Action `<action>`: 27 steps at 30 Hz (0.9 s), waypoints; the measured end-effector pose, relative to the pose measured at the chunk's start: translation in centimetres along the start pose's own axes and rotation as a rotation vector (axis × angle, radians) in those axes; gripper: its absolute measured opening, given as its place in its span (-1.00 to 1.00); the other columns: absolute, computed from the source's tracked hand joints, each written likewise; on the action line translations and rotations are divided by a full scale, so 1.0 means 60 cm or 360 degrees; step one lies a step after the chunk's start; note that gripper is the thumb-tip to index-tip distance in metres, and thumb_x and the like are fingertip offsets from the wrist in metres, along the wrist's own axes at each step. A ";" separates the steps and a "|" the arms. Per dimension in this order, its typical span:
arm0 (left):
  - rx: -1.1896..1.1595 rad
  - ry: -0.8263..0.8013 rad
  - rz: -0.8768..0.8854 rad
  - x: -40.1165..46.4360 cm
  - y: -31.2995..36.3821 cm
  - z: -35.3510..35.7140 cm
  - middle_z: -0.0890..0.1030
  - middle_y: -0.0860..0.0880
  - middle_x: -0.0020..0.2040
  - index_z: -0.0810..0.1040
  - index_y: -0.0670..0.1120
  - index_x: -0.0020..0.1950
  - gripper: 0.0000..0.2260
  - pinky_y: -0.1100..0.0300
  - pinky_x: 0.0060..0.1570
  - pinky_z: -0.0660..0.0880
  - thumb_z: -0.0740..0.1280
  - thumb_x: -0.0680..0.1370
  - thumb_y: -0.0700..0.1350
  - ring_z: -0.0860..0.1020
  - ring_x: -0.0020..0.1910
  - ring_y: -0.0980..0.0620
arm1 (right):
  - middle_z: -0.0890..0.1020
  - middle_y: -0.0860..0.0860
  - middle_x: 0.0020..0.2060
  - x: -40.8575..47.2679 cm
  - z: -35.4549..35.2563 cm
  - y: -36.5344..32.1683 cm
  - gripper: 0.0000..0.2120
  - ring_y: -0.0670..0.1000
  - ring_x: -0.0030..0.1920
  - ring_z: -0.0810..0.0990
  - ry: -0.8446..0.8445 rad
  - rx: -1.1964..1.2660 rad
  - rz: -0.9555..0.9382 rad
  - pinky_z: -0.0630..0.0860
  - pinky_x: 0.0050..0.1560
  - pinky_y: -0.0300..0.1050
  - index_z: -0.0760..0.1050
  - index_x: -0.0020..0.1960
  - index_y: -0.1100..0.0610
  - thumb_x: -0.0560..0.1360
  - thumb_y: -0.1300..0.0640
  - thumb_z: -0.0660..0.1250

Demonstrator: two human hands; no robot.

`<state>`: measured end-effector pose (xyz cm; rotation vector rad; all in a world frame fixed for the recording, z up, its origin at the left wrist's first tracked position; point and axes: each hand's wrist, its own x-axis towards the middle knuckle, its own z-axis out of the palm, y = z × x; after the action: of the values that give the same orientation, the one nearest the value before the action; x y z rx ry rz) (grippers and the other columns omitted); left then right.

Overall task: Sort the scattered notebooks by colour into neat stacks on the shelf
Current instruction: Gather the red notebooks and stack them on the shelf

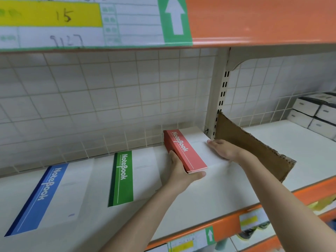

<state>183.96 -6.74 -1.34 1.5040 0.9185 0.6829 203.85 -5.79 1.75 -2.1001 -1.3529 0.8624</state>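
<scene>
A stack of red-banded notebooks (183, 150) lies at the back right of the white shelf (209, 193). My left hand (181, 171) grips the stack's near left corner, thumb along the front edge. My right hand (223, 150) rests flat on the white part of the top cover, fingers straight. A green-banded notebook (123, 179) lies to the left of the red stack. Further left lies a blue-banded notebook (43, 197). All three lie flat with their spines to the left.
A brown cardboard divider (254, 148) stands upright right of the red stack, beside the cream shelf upright (220, 91). White boxes (316, 115) are stacked at the far right. An orange shelf (254, 20) with a paper label hangs overhead. The orange front edge (227, 228) carries labels.
</scene>
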 end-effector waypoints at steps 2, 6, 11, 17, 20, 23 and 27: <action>0.0029 -0.0017 -0.0009 -0.002 0.000 -0.001 0.22 -0.06 0.50 -0.33 -0.09 0.53 0.07 -0.02 0.39 0.32 0.51 0.41 -0.23 0.31 0.43 -0.02 | 0.44 0.10 0.35 0.002 0.000 0.001 -0.48 0.09 0.34 0.41 -0.0018 -0.0020 -0.0012 0.24 0.41 0.01 0.33 0.42 0.19 0.63 -0.13 -0.01; 0.0051 -0.0020 -0.0017 -0.002 -0.002 -0.002 0.19 -0.04 0.52 -0.33 -0.06 0.53 0.06 -0.01 0.42 0.28 0.50 0.42 -0.18 0.27 0.45 -0.01 | 0.41 0.10 0.37 0.006 0.003 0.003 -0.50 0.09 0.35 0.39 -0.0028 -0.0020 -0.0030 0.24 0.41 -0.01 0.29 0.44 0.19 0.64 -0.10 -0.02; 0.0044 0.0016 -0.0040 -0.002 0.001 -0.001 0.25 -0.02 0.49 -0.31 -0.06 0.53 0.07 -0.03 0.40 0.30 0.51 0.40 -0.22 0.31 0.42 0.00 | 0.42 0.10 0.36 0.006 0.001 0.005 -0.48 0.09 0.33 0.41 -0.0058 0.0004 -0.0042 0.25 0.41 -0.02 0.29 0.44 0.19 0.63 -0.12 -0.01; 0.0083 0.0146 -0.0010 0.000 0.004 0.010 0.34 -0.06 0.42 -0.23 -0.10 0.54 0.10 -0.04 0.35 0.36 0.56 0.32 -0.30 0.37 0.37 -0.02 | 0.48 0.04 0.27 0.004 0.005 0.009 -0.43 0.04 0.21 0.49 -0.0109 -0.0017 -0.0060 0.37 0.30 -0.03 0.25 0.41 0.13 0.58 -0.24 0.03; 0.0085 0.0187 -0.0015 -0.003 0.002 0.012 0.37 -0.07 0.39 -0.16 -0.13 0.54 0.06 -0.03 0.33 0.39 0.55 0.32 -0.30 0.39 0.35 -0.02 | 0.48 -0.02 0.24 0.000 0.007 0.008 -0.45 0.02 0.18 0.50 -0.0125 0.0004 -0.0111 0.39 0.22 -0.09 0.16 0.45 0.02 0.57 -0.24 0.06; 0.0077 0.0179 -0.0014 -0.006 0.004 0.011 0.36 -0.06 0.41 -0.16 -0.12 0.55 0.06 -0.04 0.33 0.39 0.55 0.33 -0.30 0.38 0.36 -0.02 | 0.48 0.00 0.27 0.000 0.005 0.005 -0.44 0.05 0.20 0.50 -0.0128 -0.0039 -0.0107 0.39 0.28 -0.01 0.14 0.46 -0.01 0.56 -0.26 0.06; 0.0095 0.0109 -0.0043 -0.012 0.014 0.001 0.37 -0.02 0.41 -0.18 -0.06 0.55 0.10 -0.09 0.30 0.41 0.59 0.31 -0.20 0.40 0.35 -0.01 | 0.46 0.03 0.31 -0.003 0.002 -0.001 -0.39 0.05 0.23 0.49 -0.0119 -0.0048 -0.0060 0.38 0.22 -0.09 0.16 0.47 0.03 0.55 -0.30 0.04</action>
<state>183.76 -7.38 -0.48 1.5257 1.0174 0.6963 203.65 -5.96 1.73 -2.0769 -1.4473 0.9186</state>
